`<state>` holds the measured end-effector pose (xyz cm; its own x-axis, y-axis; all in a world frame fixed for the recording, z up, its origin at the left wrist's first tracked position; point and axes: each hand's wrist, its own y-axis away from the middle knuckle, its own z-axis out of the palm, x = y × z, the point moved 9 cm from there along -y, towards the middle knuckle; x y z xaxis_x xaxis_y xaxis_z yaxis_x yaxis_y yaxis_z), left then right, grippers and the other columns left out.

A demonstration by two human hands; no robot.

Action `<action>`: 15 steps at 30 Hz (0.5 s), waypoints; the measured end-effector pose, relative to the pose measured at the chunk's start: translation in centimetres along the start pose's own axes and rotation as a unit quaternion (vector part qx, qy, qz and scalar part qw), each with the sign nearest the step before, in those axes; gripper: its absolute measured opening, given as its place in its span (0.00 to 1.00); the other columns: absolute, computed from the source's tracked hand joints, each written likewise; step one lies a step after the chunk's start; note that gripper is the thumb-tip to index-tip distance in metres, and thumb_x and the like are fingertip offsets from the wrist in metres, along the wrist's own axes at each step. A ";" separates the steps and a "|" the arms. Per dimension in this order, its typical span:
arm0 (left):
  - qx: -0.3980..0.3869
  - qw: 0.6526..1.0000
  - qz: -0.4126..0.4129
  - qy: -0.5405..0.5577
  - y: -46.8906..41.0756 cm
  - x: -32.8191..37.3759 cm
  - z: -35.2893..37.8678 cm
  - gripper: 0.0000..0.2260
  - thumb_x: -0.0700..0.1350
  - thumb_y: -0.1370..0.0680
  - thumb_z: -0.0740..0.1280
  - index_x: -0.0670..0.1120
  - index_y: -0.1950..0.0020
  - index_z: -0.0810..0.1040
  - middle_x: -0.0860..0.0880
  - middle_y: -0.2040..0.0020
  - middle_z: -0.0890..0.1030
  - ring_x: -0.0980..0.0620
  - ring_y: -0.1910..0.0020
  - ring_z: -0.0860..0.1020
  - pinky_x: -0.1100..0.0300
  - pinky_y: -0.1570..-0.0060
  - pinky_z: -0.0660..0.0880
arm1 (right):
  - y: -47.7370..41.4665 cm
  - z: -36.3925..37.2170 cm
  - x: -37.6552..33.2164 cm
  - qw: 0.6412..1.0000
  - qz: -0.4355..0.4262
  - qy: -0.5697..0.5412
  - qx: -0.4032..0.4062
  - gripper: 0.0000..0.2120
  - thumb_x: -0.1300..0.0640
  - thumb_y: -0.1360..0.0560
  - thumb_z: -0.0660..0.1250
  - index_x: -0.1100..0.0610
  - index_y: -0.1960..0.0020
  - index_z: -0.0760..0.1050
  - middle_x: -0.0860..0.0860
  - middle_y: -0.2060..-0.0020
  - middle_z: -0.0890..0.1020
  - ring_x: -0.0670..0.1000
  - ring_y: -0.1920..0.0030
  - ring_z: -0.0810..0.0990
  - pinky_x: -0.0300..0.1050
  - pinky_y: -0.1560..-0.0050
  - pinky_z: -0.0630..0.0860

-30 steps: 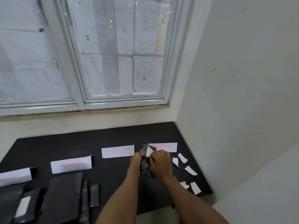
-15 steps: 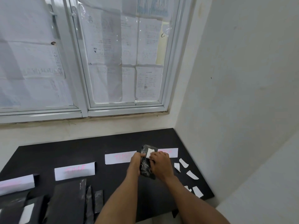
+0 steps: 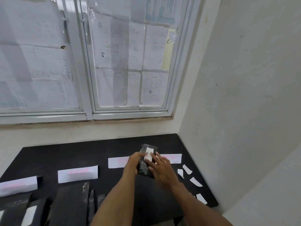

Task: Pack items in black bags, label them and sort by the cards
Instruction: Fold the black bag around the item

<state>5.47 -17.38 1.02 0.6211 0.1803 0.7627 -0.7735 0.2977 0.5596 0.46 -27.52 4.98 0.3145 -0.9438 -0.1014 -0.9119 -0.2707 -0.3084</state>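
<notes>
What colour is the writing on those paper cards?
Pink on white, seen best in the head view on the second card from the left.

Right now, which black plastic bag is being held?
The crinkly black plastic bag bearing a white label, in the left hand; the other bags lie flat at left.

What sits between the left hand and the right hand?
In the head view, a small black bag with a white label; the left hand grips it, the right hand touches the label.
</notes>
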 end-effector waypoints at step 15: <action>-0.052 0.997 0.053 0.022 1.4 1.2 -1.2 0.22 0.27 0.26 0.62 0.45 0.36 0.74 0.39 0.44 0.80 0.39 0.48 0.80 0.47 0.52 0.80 | -2.4 -0.3 0.5 0.970 0.106 -0.210 0.055 0.19 0.54 0.18 0.55 0.53 0.28 0.67 0.48 0.27 0.67 0.49 0.24 0.59 0.51 0.26 0.61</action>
<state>5.29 -15.64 2.36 0.5441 0.2563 0.7990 -0.8187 0.3708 0.4385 2.69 -27.41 5.98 0.2240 -0.8089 -0.5436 -0.9416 -0.0358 -0.3348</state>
